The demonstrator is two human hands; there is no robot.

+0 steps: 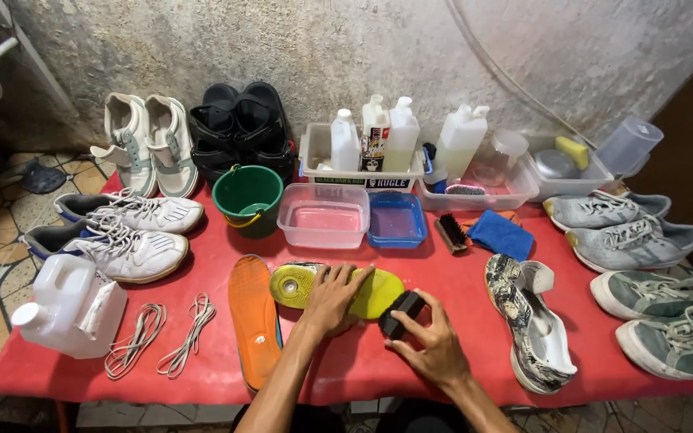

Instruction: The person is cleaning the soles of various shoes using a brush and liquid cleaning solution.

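Right hand (435, 346) closed around a small black brush (402, 312), its end touching the edge of the yellow-green insole (374, 290); left hand (332, 298) lies flat, fingers spread, pressing that insole down on the red table (459, 281) near the front centre. Orange insole (253, 319) just left of it, patterned sneaker (532, 325) to the right. Behind: clear tub (324, 215), blue tray (396, 220), green bucket (248, 198); two loose laces (162, 337) far left.
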